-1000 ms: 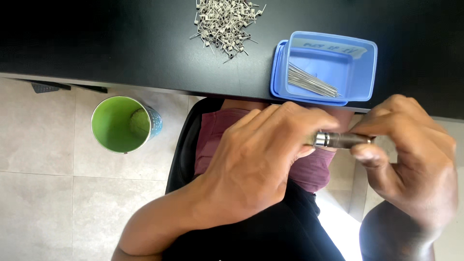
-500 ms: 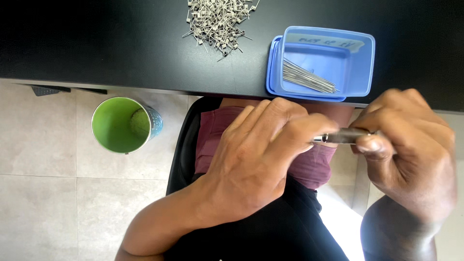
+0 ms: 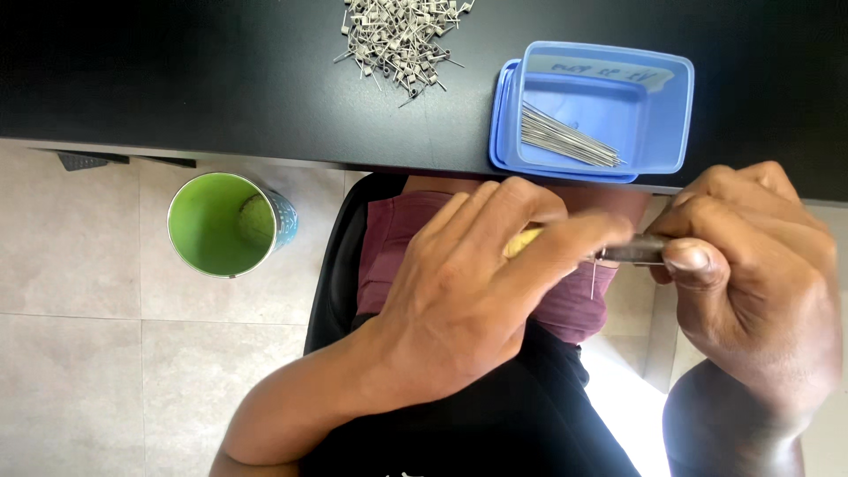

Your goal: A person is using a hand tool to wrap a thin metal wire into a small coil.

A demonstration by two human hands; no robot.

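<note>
A thin metal rod (image 3: 632, 252) is pinched between the fingertips of the left hand (image 3: 468, 300) and right hand (image 3: 751, 283); the short wire (image 3: 593, 278) hanging beneath the fingers is best kept steady

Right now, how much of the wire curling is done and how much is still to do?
Done: a heap of small coiled wire pieces lies on the black table. In hand: the left hand and right hand pinch a thin metal rod, with a short wire end hanging from it. Left: a bundle of straight wires waits in the blue tub. A green cup stands on the floor.
</note>
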